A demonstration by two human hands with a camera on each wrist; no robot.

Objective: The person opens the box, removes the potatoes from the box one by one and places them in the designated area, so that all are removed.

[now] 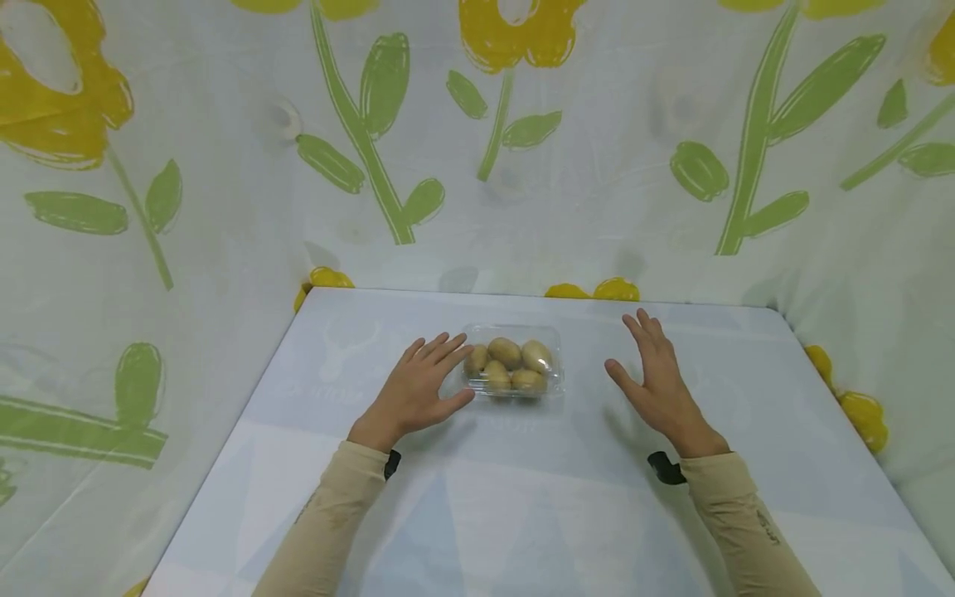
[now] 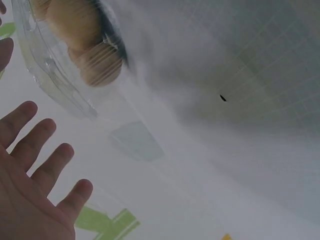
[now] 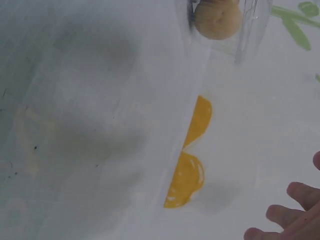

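Note:
A clear plastic clamshell box (image 1: 558,383) stands toward the far side of the table, with several potatoes (image 1: 505,353) inside it. My left hand (image 1: 418,390) is at the box's left side, fingers straight and spread, its fingertips overlapping the box edge in the head view. In the left wrist view the spread left fingers (image 2: 42,155) hold nothing, and the potatoes (image 2: 75,22) show through the plastic. Off to the right of the box, my right hand (image 1: 656,385) hovers above the table with straight fingers and thumb apart. One potato (image 3: 218,20) appears at the top of the right wrist view.
The white table (image 1: 477,514) carries a pale blue triangle pattern. Behind it and along both sides hangs a white curtain (image 1: 582,215) printed with yellow flowers and green leaves, close to the table's far edge. Dark wrist straps (image 1: 666,468) sit at the sleeve cuffs.

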